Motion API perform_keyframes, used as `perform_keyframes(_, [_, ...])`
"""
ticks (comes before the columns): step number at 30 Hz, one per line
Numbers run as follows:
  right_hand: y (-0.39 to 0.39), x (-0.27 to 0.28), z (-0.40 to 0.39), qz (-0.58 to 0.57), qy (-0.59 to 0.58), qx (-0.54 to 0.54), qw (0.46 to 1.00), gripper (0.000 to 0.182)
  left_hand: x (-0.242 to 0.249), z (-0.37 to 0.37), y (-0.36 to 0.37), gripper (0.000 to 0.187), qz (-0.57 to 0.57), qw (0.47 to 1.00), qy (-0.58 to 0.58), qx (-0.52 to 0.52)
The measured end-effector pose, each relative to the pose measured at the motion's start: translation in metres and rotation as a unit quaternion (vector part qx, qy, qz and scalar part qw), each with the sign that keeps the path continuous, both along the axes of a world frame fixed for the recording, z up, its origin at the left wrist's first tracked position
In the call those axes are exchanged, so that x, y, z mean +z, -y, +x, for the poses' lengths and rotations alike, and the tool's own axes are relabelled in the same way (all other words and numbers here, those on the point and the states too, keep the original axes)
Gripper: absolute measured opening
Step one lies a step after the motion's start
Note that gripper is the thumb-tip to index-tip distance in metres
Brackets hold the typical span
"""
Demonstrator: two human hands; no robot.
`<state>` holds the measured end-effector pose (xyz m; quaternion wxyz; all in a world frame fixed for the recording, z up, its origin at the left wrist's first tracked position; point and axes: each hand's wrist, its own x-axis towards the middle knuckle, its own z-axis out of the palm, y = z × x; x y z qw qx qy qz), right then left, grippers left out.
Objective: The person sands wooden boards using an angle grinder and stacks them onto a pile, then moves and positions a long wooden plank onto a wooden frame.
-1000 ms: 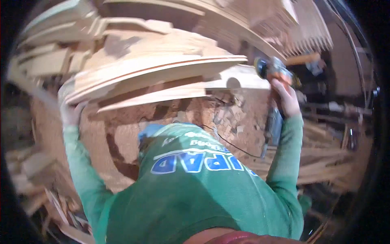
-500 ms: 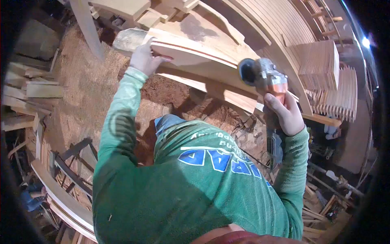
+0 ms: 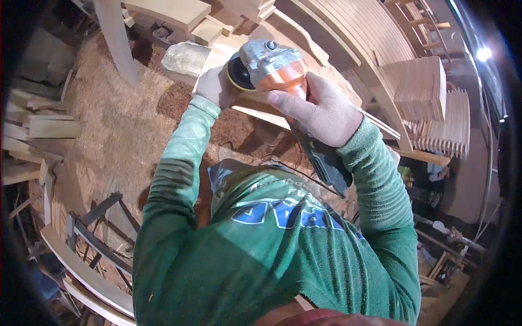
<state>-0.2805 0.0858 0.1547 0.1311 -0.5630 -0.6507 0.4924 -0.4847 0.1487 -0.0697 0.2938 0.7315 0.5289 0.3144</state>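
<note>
My right hand (image 3: 331,111) is wrapped round an orange and grey power tool (image 3: 285,73), an angle grinder or sander. Its round black disc (image 3: 239,73) faces left, close beside my left hand (image 3: 217,87). That hand is at the left end of a long pale wooden board (image 3: 261,108), its fingers mostly hidden behind the disc. The tool's dark body hangs down toward my green shirt.
Stacked slatted wood pieces (image 3: 418,89) stand at the right. More boards (image 3: 168,11) lie at the top. Sawdust (image 3: 119,130) covers the floor at left, near a dark metal frame (image 3: 98,233) and a curved wooden piece (image 3: 81,271).
My right hand has brought the tool left along the board, from its right part to beside my left hand. My left hand has shifted slightly right and down.
</note>
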Motion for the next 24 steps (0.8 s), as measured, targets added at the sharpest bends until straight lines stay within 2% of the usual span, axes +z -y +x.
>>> perform_keyframes(2, [0.003, 0.005, 0.012, -0.050, 0.031, -0.020, 0.998, 0.045, -0.002, 0.004, 0.000, 0.040, -0.023, 0.997, 0.070, 0.022])
perform_keyframes(3, [0.009, 0.002, 0.022, -0.020, 0.001, -0.033, 0.999, 0.044, 0.016, 0.003, 0.004, 0.045, 0.006, 0.999, -0.045, 0.018])
perform_keyframes(5, [0.024, -0.007, 0.047, 0.042, -0.060, -0.058, 0.996, 0.042, 0.028, 0.007, 0.012, 0.053, -0.003, 1.000, 0.008, 0.028])
perform_keyframes(6, [0.028, -0.004, 0.060, 0.023, -0.060, -0.077, 0.995, 0.043, 0.030, 0.010, 0.011, 0.057, -0.008, 0.999, 0.034, 0.030])
perform_keyframes(7, [0.034, -0.002, 0.075, 0.005, -0.060, -0.100, 0.993, 0.045, 0.017, 0.011, 0.005, 0.061, 0.004, 0.999, 0.001, 0.037])
perform_keyframes(9, [0.052, 0.008, 0.101, -0.027, -0.075, -0.164, 0.983, 0.050, 0.004, 0.009, 0.001, 0.057, 0.071, 0.997, -0.009, 0.003])
perform_keyframes(10, [0.060, 0.015, 0.114, -0.015, -0.014, -0.170, 0.985, 0.051, 0.026, 0.016, 0.009, 0.050, -0.011, 1.000, 0.024, 0.016])
perform_keyframes(11, [0.065, 0.022, 0.128, -0.004, 0.052, -0.179, 0.982, 0.053, 0.031, 0.020, 0.009, 0.046, -0.035, 0.994, 0.102, 0.006])
perform_keyframes(12, [0.071, 0.029, 0.145, 0.004, 0.117, -0.187, 0.975, 0.054, 0.026, 0.018, 0.007, 0.047, -0.035, 0.993, 0.111, 0.004])
perform_keyframes(14, [0.084, 0.030, 0.187, -0.023, 0.141, -0.215, 0.966, 0.059, 0.003, 0.010, 0.000, 0.050, -0.066, 0.989, 0.133, 0.014])
perform_keyframes(16, [0.101, 0.028, 0.227, -0.020, 0.151, -0.251, 0.956, 0.060, 0.000, 0.004, 0.002, 0.052, -0.018, 0.997, 0.059, 0.041])
perform_keyframes(17, [0.111, 0.020, 0.250, -0.011, 0.139, -0.272, 0.952, 0.060, 0.014, 0.008, 0.006, 0.050, 0.024, 0.998, 0.047, 0.021])
perform_keyframes(18, [0.124, 0.003, 0.280, 0.024, 0.096, -0.293, 0.951, 0.059, 0.011, 0.007, 0.009, 0.049, 0.007, 0.998, 0.063, 0.029])
perform_keyframes(20, [0.127, 0.007, 0.313, -0.002, 0.047, -0.300, 0.953, 0.052, -0.004, 0.001, 0.002, 0.047, -0.031, 0.994, 0.089, 0.048])
perform_keyframes(21, [0.133, 0.006, 0.335, 0.001, 0.070, -0.315, 0.946, 0.051, 0.004, 0.006, 0.005, 0.043, -0.020, 0.993, 0.103, 0.049])
perform_keyframes(24, [0.150, -0.002, 0.404, 0.000, 0.111, -0.350, 0.930, 0.049, -0.004, -0.005, -0.001, 0.045, 0.026, 0.998, 0.015, 0.060])
